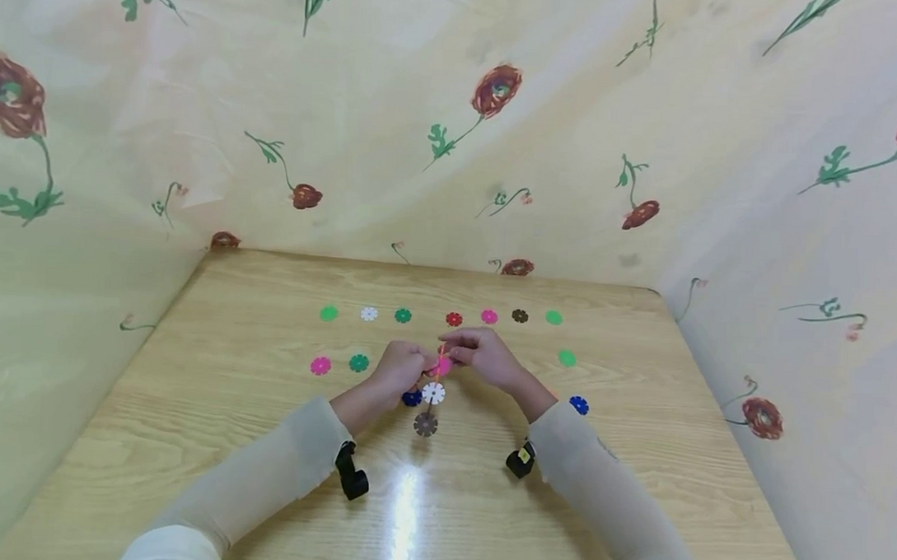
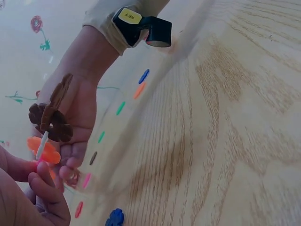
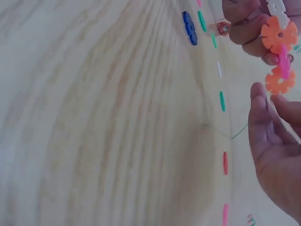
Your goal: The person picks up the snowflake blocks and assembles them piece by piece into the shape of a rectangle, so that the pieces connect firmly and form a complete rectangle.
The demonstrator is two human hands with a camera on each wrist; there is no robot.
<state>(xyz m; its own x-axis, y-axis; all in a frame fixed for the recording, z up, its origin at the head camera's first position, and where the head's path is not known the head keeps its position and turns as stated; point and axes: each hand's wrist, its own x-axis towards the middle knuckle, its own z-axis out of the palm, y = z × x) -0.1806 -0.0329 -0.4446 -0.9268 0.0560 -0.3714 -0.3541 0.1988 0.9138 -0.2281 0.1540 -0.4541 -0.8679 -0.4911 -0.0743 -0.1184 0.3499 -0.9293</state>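
A joined chain of notched plastic flower discs hangs between the hands. It has brown discs (image 2: 56, 101) at its lower end, then a white disc (image 1: 433, 393), an orange disc (image 3: 279, 35), a pink disc (image 3: 284, 62) and another orange disc (image 3: 281, 81) at the top. My left hand (image 1: 398, 369) pinches the pink disc between thumb and fingers. My right hand (image 1: 486, 360) is beside the upper orange disc, fingers fairly straight. Its thumb tip touches or nearly touches that disc's edge, while the index fingertip looks slightly apart.
Loose discs lie on the wooden table (image 1: 277, 505): green (image 1: 329, 313), white (image 1: 369, 313), red (image 1: 454, 319) and brown (image 1: 520, 315) ones at the back, pink (image 1: 320, 365) at left, blue (image 1: 579, 405) at right. Another blue disc (image 1: 411, 397) lies by the left hand. Flowered cloth (image 1: 351, 103) surrounds the table.
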